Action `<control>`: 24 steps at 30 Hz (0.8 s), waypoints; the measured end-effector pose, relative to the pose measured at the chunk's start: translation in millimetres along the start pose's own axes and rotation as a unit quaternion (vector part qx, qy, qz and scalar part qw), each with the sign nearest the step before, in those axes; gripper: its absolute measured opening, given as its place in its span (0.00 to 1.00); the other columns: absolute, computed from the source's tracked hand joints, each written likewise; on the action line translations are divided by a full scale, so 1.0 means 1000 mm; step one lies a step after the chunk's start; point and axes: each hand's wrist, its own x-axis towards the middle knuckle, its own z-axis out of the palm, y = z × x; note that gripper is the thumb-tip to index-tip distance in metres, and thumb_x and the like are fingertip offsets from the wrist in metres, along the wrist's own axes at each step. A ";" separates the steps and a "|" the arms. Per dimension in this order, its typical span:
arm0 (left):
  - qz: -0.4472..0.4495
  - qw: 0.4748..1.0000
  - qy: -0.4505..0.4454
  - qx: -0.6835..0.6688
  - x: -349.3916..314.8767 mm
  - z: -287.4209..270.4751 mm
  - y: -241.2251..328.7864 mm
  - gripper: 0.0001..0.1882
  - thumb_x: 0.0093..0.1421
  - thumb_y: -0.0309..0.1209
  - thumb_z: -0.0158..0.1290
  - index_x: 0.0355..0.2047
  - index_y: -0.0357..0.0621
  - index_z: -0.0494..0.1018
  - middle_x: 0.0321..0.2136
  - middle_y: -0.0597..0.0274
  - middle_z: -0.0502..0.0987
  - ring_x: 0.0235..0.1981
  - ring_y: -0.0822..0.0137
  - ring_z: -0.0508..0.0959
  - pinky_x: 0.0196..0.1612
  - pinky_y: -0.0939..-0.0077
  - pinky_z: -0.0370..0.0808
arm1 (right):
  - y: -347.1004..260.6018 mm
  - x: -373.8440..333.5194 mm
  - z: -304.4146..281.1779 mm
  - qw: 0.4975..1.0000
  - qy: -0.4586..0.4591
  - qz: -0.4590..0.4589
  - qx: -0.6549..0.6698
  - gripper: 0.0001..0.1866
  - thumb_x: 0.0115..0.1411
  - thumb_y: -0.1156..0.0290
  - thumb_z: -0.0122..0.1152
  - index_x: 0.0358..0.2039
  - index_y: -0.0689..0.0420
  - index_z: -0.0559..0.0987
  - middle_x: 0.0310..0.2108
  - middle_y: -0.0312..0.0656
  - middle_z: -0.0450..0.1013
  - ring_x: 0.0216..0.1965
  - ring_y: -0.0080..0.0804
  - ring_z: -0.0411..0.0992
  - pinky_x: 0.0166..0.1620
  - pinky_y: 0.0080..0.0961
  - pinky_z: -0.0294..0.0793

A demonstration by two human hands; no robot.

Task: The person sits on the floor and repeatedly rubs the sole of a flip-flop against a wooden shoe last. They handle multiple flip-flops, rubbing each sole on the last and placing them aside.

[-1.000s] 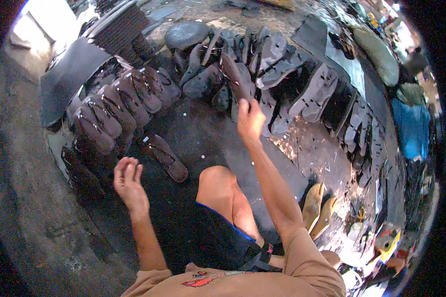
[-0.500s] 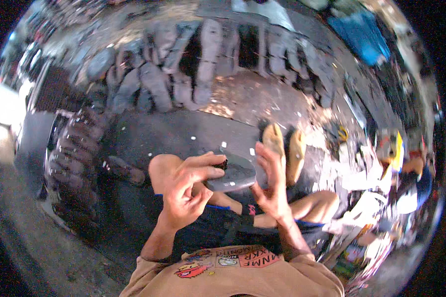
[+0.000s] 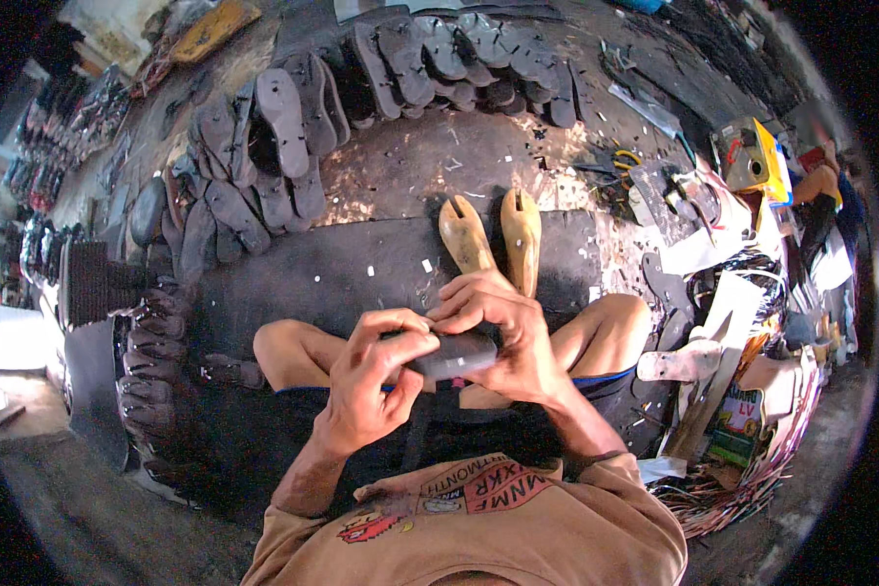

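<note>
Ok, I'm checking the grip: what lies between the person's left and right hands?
The head view shows a dark sandal sole between the left hand and the right hand, both touching it.

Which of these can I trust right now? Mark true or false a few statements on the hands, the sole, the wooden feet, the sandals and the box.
1. The left hand and the right hand are both on the dark sole. True.

2. Only one wooden foot is in view. False: two wooden feet lie side by side, beyond the right hand.

3. A row of dark sandals lies on the person's left. True.

4. The right hand is empty and lies on the person's knee. False: it is at the dark sole, in front of the body.

5. The yellow box is on the person's right. True.
</note>
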 end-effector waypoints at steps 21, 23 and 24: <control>-0.127 0.772 0.426 -0.453 0.003 -0.080 -0.114 0.34 0.70 0.27 0.57 0.72 0.65 0.59 0.65 0.51 0.71 0.65 0.44 0.73 0.66 0.23 0.70 | -0.053 -0.067 0.032 0.767 0.273 0.436 0.383 0.24 0.64 0.69 0.70 0.56 0.70 0.79 0.46 0.50 0.82 0.41 0.36 0.83 0.44 0.35 0.88; -0.110 0.786 0.425 -0.435 0.005 -0.073 -0.109 0.33 0.70 0.27 0.57 0.71 0.64 0.59 0.65 0.50 0.71 0.65 0.43 0.73 0.66 0.22 0.69 | -0.057 -0.057 0.042 0.763 0.270 0.441 0.388 0.25 0.66 0.69 0.68 0.58 0.73 0.77 0.44 0.51 0.82 0.40 0.38 0.84 0.38 0.36 0.89; -0.098 0.798 0.422 -0.420 0.010 -0.073 -0.101 0.33 0.69 0.26 0.57 0.71 0.63 0.59 0.65 0.49 0.71 0.65 0.42 0.73 0.66 0.21 0.69 | -0.056 -0.049 0.042 0.756 0.254 0.457 0.394 0.28 0.65 0.67 0.69 0.59 0.73 0.76 0.45 0.52 0.81 0.41 0.37 0.83 0.42 0.33 0.88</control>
